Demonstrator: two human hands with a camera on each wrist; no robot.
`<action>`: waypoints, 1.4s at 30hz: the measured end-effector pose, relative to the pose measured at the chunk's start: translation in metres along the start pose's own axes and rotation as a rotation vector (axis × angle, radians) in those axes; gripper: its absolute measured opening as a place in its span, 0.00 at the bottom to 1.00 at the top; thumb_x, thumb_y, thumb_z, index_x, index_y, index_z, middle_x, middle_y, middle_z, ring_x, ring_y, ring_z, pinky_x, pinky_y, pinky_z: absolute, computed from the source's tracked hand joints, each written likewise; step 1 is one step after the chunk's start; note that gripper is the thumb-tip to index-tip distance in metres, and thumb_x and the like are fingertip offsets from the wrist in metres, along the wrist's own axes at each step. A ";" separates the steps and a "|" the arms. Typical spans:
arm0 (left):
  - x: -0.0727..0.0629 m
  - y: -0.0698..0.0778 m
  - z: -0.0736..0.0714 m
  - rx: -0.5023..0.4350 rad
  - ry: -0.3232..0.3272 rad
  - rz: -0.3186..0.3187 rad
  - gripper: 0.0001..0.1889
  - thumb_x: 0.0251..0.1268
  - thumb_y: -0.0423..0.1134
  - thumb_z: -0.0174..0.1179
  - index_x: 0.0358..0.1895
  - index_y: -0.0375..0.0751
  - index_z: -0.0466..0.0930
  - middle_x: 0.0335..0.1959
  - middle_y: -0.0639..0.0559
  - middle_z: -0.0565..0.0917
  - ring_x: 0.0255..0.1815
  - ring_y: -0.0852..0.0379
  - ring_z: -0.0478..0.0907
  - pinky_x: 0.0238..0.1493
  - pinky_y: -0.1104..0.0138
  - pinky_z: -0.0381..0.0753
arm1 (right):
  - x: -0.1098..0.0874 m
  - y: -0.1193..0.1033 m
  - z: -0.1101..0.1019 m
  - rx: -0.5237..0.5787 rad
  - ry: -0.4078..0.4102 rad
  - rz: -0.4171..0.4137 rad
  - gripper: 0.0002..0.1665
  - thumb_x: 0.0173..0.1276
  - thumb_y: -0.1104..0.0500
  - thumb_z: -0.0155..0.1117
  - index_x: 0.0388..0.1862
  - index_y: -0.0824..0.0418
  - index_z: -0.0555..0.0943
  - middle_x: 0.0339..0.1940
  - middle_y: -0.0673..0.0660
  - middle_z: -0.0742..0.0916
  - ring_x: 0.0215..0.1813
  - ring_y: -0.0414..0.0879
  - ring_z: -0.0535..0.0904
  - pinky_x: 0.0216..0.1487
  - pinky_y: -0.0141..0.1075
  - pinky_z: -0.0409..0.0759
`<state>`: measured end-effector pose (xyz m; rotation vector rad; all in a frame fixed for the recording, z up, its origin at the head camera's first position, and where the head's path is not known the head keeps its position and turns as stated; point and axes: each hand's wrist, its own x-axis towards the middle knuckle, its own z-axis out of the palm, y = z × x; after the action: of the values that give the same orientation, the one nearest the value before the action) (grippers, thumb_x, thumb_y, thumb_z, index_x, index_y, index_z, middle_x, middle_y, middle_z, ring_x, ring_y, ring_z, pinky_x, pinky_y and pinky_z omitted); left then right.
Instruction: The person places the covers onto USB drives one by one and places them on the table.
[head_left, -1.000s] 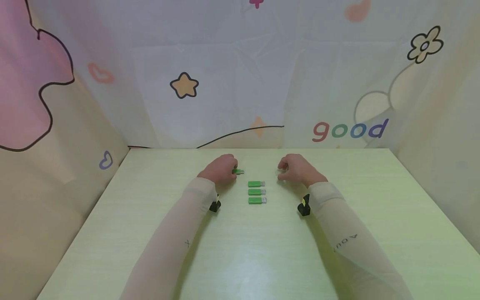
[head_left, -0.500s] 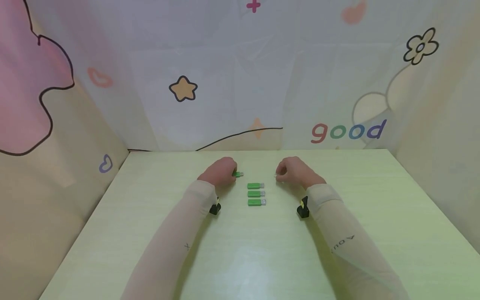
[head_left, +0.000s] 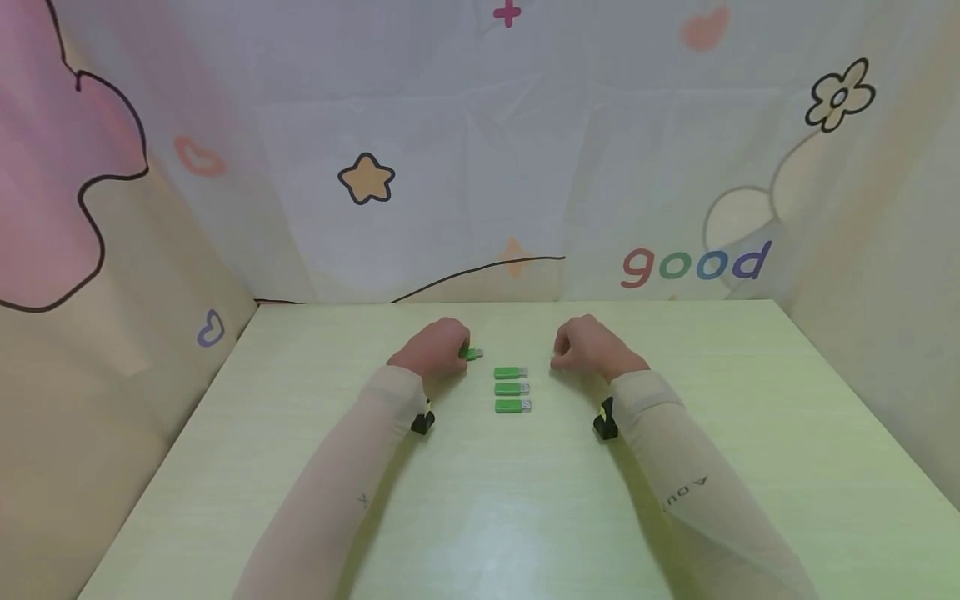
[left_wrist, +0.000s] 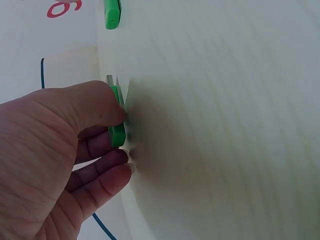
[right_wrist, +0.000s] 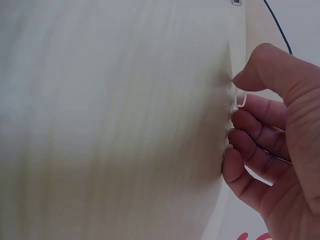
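My left hand (head_left: 435, 346) pinches a green USB stick (left_wrist: 117, 134) between thumb and fingers, low over the table; its metal plug points right in the head view. Across from it, my right hand (head_left: 592, 346) has thumb and forefinger at a small clear plastic cap (right_wrist: 240, 100), right at the tabletop. In the head view the right fingers nearly hide this cap. Between the hands and nearer to me lie three more green USB sticks in a column: a far one (head_left: 510, 372), a middle one (head_left: 512, 389) and a near one (head_left: 513, 406), plugs to the right.
The pale wooden table (head_left: 465, 500) ends at the back against a printed curtain (head_left: 465, 167). Curtain cloth also hangs along the left and right sides. Each wrist carries a small black camera mount (head_left: 605, 419) on its inner side.
My left hand has drawn slightly left and towards me with its USB stick. The right thumb and forefinger have come closer together at the clear cap. The three sticks lie as before.
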<state>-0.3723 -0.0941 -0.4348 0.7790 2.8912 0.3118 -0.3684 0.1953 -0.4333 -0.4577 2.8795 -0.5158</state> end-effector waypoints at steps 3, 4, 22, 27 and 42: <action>-0.004 0.000 -0.001 -0.007 0.003 -0.008 0.04 0.60 0.31 0.66 0.37 0.39 0.82 0.34 0.50 0.81 0.37 0.52 0.74 0.46 0.61 0.79 | -0.001 0.001 0.000 -0.006 0.008 -0.002 0.06 0.61 0.55 0.72 0.31 0.56 0.86 0.32 0.53 0.85 0.40 0.49 0.77 0.45 0.40 0.78; -0.005 0.000 -0.001 -0.008 0.003 -0.011 0.04 0.60 0.31 0.66 0.37 0.39 0.82 0.35 0.50 0.81 0.38 0.52 0.74 0.46 0.61 0.79 | -0.001 0.001 0.000 -0.003 0.011 -0.002 0.06 0.61 0.55 0.73 0.31 0.56 0.86 0.32 0.53 0.85 0.40 0.49 0.77 0.44 0.40 0.77; -0.026 -0.005 -0.002 -0.121 0.032 -0.029 0.10 0.61 0.33 0.68 0.45 0.38 0.86 0.41 0.50 0.83 0.43 0.53 0.75 0.52 0.61 0.80 | -0.019 0.009 0.001 0.142 0.026 -0.091 0.04 0.61 0.56 0.76 0.33 0.54 0.89 0.31 0.49 0.89 0.37 0.44 0.82 0.48 0.40 0.83; -0.032 -0.006 -0.004 -0.194 0.061 0.000 0.10 0.62 0.33 0.68 0.46 0.37 0.87 0.41 0.50 0.84 0.42 0.54 0.76 0.50 0.63 0.81 | -0.027 0.005 0.000 0.201 0.045 -0.137 0.02 0.60 0.56 0.75 0.32 0.53 0.89 0.30 0.48 0.90 0.35 0.43 0.82 0.46 0.38 0.83; -0.066 0.026 -0.016 -0.368 0.090 0.146 0.11 0.65 0.33 0.67 0.50 0.38 0.88 0.42 0.51 0.87 0.36 0.60 0.81 0.44 0.69 0.84 | -0.058 -0.018 -0.003 0.338 0.080 -0.286 0.03 0.60 0.57 0.77 0.33 0.51 0.90 0.29 0.46 0.89 0.33 0.44 0.82 0.37 0.33 0.83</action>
<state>-0.3061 -0.1081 -0.4087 0.9257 2.7349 0.8853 -0.3101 0.1996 -0.4171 -0.8075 2.7298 -1.0667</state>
